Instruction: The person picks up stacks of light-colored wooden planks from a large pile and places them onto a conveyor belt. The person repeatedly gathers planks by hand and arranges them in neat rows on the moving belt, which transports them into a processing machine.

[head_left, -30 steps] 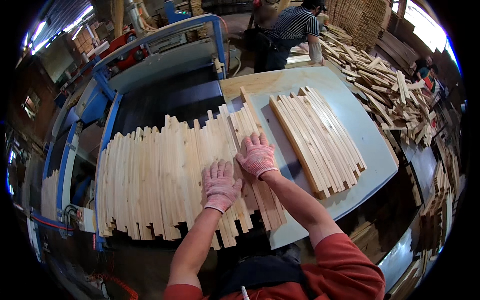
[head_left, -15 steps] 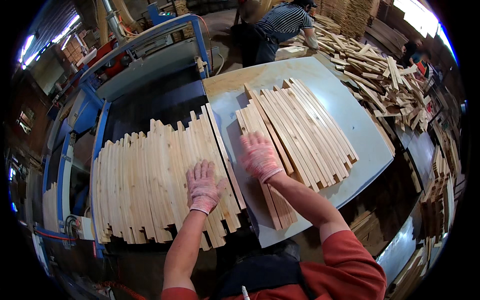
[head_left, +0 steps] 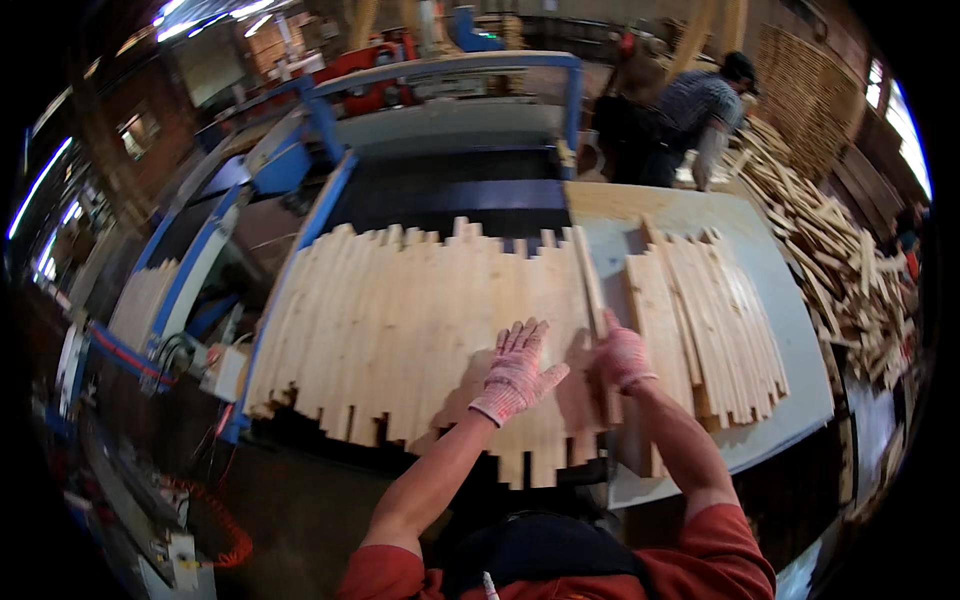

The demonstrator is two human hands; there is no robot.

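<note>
My left hand (head_left: 517, 372), in a pink and white knitted glove, is open with fingers spread over a wide row of light wooden strips (head_left: 400, 320). The strips lie side by side with uneven ends on the dark bed of a blue-framed machine. My right hand (head_left: 624, 355), gloved alike, is against the right side of the end strip (head_left: 590, 275). One finger stretches forward along it; the others are partly hidden and blurred. To its right, a smaller group of wooden strips (head_left: 715, 320) lies on a pale grey tabletop (head_left: 800, 350).
A blue frame bar (head_left: 450, 64) spans the machine's far end. Another person (head_left: 700, 110) bends at the back right, beside a large heap of loose wood pieces (head_left: 845, 265). At left is a second blue-edged section (head_left: 185, 280) with more strips. A red coiled hose (head_left: 235, 540) hangs below.
My view has swung left. My right hand has moved from the strips on the tabletop to the row's right edge. My left hand remains over the row. The row now reaches farther right.
</note>
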